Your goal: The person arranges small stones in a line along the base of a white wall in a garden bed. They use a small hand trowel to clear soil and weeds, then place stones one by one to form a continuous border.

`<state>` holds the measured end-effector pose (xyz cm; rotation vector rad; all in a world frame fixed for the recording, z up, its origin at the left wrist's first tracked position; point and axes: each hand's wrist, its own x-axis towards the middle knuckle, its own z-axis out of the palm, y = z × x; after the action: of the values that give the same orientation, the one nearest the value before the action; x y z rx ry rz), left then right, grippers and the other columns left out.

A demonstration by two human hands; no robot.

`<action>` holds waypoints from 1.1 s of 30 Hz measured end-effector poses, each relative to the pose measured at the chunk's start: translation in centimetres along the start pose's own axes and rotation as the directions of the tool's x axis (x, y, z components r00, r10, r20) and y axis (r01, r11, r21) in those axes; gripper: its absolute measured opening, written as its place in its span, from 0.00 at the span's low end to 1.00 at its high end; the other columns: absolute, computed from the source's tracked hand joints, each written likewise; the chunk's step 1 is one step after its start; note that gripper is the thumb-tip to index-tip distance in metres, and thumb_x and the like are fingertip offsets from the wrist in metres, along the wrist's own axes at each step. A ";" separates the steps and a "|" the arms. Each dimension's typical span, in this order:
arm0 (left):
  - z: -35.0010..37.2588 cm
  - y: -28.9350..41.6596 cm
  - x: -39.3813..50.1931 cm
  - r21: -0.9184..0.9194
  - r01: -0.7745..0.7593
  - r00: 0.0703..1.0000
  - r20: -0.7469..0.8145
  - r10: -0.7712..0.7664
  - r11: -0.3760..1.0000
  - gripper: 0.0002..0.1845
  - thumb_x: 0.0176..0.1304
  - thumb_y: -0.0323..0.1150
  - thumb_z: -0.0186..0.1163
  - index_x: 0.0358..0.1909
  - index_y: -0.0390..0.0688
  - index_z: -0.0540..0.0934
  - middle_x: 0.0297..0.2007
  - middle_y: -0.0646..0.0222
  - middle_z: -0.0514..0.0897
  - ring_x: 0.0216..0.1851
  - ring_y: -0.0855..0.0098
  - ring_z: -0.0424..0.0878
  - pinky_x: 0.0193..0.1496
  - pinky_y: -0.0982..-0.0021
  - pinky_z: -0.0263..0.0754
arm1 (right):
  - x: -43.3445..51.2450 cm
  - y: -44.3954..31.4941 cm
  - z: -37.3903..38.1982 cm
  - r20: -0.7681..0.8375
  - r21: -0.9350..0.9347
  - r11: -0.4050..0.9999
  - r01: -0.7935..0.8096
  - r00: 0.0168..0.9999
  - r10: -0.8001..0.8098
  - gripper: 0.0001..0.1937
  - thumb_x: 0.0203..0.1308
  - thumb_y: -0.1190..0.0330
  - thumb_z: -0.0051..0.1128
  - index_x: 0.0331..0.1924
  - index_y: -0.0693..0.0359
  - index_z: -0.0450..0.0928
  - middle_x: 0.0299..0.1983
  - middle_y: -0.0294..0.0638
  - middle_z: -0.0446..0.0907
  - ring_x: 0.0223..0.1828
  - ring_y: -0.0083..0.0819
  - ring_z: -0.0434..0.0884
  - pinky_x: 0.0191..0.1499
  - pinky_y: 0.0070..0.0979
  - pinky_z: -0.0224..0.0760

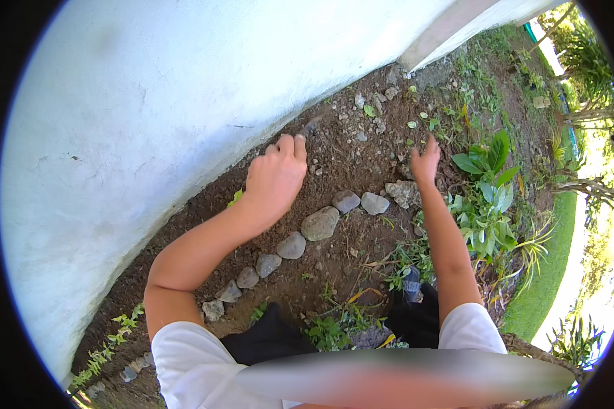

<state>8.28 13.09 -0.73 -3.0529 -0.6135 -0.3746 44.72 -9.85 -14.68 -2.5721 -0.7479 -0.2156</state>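
Note:
My left hand (277, 176) is curled above the brown soil beside the white wall. A small, dark, blurred tool (312, 125) sticks out past its fingers; its handle is hidden in the grip, and its exact kind cannot be told. To the right, my right hand (425, 161) reaches over the bed with fingers spread and nothing seen in it. Pebbles and a few small green leaves (369, 110) lie on the loose soil (337, 158) between and beyond the hands. A curved row of rounded stones (320, 223) lies on the ground nearer my body.
A white plastered wall (133, 102) rises along the left, with a projecting pillar (440, 36) at the top. A rough rock (403, 193) lies below my right hand. Leafy plants (486, 204) grow to the right, before a lawn (547, 266). My shoe (412, 283) rests among weeds.

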 end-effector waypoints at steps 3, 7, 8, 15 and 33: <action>1.3 -0.7 1.1 0.011 0.057 0.988 0.143 -0.058 0.998 0.28 0.56 0.22 0.58 0.62 0.33 0.72 0.37 0.57 0.77 0.29 0.61 0.85 0.26 0.65 0.82 | -1.1 -5.4 3.7 0.121 0.132 0.988 0.079 0.988 -0.095 0.31 0.58 0.61 0.64 0.66 0.59 0.70 0.63 0.54 0.72 0.66 0.56 0.69 0.67 0.46 0.65; 0.0 -1.3 -1.4 0.026 -0.047 0.980 0.194 0.041 0.999 0.27 0.57 0.24 0.59 0.60 0.28 0.73 0.37 0.56 0.79 0.28 0.63 0.85 0.25 0.69 0.83 | -3.7 -11.3 8.1 0.160 0.315 0.909 0.274 0.928 -0.335 0.30 0.59 0.57 0.63 0.65 0.56 0.71 0.65 0.51 0.71 0.69 0.51 0.67 0.71 0.47 0.58; -0.6 -2.2 -1.5 0.005 -0.016 0.973 0.230 0.014 1.000 0.29 0.56 0.23 0.60 0.62 0.32 0.73 0.39 0.54 0.79 0.28 0.61 0.86 0.25 0.66 0.83 | -4.8 -12.0 8.7 0.178 0.247 0.932 0.264 0.933 -0.312 0.31 0.61 0.57 0.61 0.67 0.56 0.69 0.67 0.50 0.68 0.71 0.49 0.65 0.73 0.48 0.54; -0.3 -2.6 -0.3 -0.007 0.104 0.943 0.319 -0.096 0.995 0.29 0.56 0.21 0.59 0.63 0.37 0.73 0.40 0.53 0.80 0.29 0.57 0.86 0.28 0.62 0.83 | -7.5 -12.6 9.1 0.129 0.077 0.935 0.347 0.926 -0.354 0.32 0.68 0.53 0.52 0.73 0.54 0.60 0.75 0.47 0.58 0.78 0.46 0.54 0.77 0.51 0.42; -1.1 -2.9 -5.8 -0.068 0.175 0.899 0.418 -0.131 0.982 0.34 0.55 0.18 0.58 0.67 0.47 0.74 0.41 0.48 0.82 0.32 0.51 0.85 0.34 0.54 0.82 | -7.7 -12.2 9.4 0.234 0.024 0.945 0.327 0.917 -0.324 0.34 0.70 0.52 0.47 0.77 0.53 0.54 0.78 0.47 0.51 0.80 0.46 0.48 0.78 0.51 0.38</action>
<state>1.73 13.46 -1.17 -3.2110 -0.8763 0.2633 31.86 0.02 -20.51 -2.4999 -1.2702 -0.0167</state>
